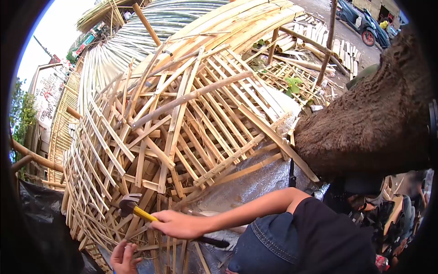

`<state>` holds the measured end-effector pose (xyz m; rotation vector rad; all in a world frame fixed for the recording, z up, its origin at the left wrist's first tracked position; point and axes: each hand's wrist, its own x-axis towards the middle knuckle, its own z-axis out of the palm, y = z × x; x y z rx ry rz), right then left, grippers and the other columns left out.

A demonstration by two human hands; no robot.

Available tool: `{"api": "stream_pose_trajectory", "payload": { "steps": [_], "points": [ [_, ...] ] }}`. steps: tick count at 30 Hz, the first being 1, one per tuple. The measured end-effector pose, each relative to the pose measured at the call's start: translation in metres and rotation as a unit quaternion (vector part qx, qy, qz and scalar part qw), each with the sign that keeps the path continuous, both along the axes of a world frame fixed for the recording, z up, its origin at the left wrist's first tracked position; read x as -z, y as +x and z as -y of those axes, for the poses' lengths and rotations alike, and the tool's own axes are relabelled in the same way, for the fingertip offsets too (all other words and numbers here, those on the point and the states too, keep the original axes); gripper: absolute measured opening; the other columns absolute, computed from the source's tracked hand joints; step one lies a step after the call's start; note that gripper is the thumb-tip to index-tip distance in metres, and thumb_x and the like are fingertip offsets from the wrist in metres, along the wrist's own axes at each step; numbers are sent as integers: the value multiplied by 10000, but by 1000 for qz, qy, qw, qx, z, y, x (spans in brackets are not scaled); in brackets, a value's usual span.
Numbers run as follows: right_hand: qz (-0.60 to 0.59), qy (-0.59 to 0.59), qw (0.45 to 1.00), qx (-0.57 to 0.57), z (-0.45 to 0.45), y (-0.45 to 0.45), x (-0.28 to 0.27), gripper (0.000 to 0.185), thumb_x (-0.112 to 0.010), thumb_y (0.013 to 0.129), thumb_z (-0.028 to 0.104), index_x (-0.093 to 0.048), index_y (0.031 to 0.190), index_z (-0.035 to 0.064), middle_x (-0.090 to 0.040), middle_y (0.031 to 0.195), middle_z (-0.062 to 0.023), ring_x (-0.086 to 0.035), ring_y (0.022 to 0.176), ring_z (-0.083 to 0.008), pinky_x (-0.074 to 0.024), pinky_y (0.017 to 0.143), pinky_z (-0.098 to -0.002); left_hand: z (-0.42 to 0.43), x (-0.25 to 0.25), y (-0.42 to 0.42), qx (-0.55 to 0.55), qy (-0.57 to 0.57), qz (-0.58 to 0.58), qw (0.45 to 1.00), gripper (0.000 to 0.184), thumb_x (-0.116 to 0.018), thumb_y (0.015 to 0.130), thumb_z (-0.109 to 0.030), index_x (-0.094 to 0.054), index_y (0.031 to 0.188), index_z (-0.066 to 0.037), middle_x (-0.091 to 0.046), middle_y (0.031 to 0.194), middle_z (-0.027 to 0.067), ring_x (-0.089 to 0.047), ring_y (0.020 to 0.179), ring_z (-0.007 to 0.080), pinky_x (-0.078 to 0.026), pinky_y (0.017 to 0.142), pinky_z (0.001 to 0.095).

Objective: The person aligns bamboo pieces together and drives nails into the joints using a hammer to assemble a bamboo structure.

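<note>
My right hand [180, 224] is closed around the handle of a claw hammer [145, 214], gripping it between its yellow section and its black end. The hammer's metal head points away from me, above a dense lattice of thin wooden slats [180, 160]. At the bottom edge, my left hand [123, 256] is beside the slats with thumb and fingers curled together in a pinch. Whatever they hold, if anything, is too small to make out. Slats cross at many angles near both hands.
A rough tree trunk [369, 109] leans in at the right. Curved planks [219, 32] and long bundled strips [116, 57] lie beyond the lattice. A slanted pole [191, 97] crosses it. Black sheeting [43, 223] hangs at the left. A parked motorbike [365, 27] stands far off.
</note>
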<state>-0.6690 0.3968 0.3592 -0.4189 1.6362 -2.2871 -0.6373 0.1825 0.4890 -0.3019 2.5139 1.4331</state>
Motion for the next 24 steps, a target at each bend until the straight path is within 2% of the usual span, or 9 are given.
{"api": "stream_pose_trajectory", "payload": {
  "steps": [1, 3, 5, 9, 13, 17, 20, 23, 24],
  "points": [
    [11, -42, 999, -2, 0, 3, -5, 283, -468, 1037, 283, -519, 1037, 5, -489, 759, -17, -462, 702, -114, -410, 623, -312, -13, 4, -1, 14, -26, -3, 1000, 367, -585, 1009, -179, -572, 1301, 44, -667, 1177, 144, -659, 1050, 201, -524, 851, 284],
    [50, -139, 989, -7, 9, 6, -3, 232, -454, 1048, 265, -500, 1025, 39, -463, 757, 7, -433, 684, -87, -385, 599, -280, -28, 27, -1, 33, -34, 24, 999, 321, -581, 1012, -192, -618, 1249, 20, -672, 1161, 113, -653, 999, 178, -529, 808, 286],
    [57, -217, 973, -47, 5, 11, -12, 205, -430, 1071, 282, -460, 1000, 92, -422, 781, 36, -395, 688, -60, -366, 588, -248, -9, 92, 9, -42, 76, 46, 995, 321, -590, 1010, -214, -615, 1239, 10, -675, 1098, 80, -629, 959, 146, -515, 793, 282],
    [-7, -218, 975, -44, 24, 11, 5, 242, -399, 1087, 299, -432, 1002, 75, -415, 835, 18, -404, 765, -86, -390, 719, -263, -31, 137, 55, -79, 186, 38, 979, 419, -513, 1040, -342, -523, 1295, -9, -632, 1039, 58, -620, 921, 186, -526, 776, 348],
    [-8, -171, 980, -105, 20, 17, 17, 285, -367, 1096, 328, -425, 1007, 64, -440, 874, -7, -425, 838, -116, -392, 795, -288, -43, 147, 63, -110, 277, 95, 950, 469, -431, 1054, -422, -502, 1314, -38, -625, 1061, 73, -619, 884, 205, -528, 760, 362],
    [-89, -139, 979, -120, 25, 24, 29, 326, -364, 1094, 357, -440, 1007, 52, -460, 900, -27, -448, 865, -151, -402, 811, -314, -1, 197, 69, -40, 401, 146, 903, 535, -341, 1050, -521, -545, 1291, -89, -632, 1021, 52, -600, 821, 145, -501, 677, 277],
    [-97, -15, 984, -146, 15, 20, 25, 411, -405, 1076, 401, -471, 965, 10, -452, 878, -93, -458, 846, -211, -401, 798, -368, -7, 218, 70, -155, 371, 143, 904, 560, -393, 1024, -551, -456, 1397, -139, -637, 968, 4, -594, 765, 141, -492, 627, 274],
    [-151, 67, 979, -119, 18, 21, 30, 414, -455, 1055, 385, -484, 958, -17, -498, 882, -196, -506, 854, -338, -420, 795, -435, -33, 167, 76, -137, 241, 131, 952, 473, -354, 1053, -491, -523, 1356, -168, -639, 1006, -53, -612, 712, 69, -397, 520, 212],
    [-161, 73, 981, -84, 13, 19, 25, 396, -472, 1046, 365, -484, 960, -22, -533, 886, -220, -537, 868, -381, -427, 793, -462, -36, 181, 77, -177, 233, 81, 953, 593, -260, 1038, -587, -505, 1358, -152, -612, 895, -42, -531, 540, 69, -335, 435, 206]
  ]
}}
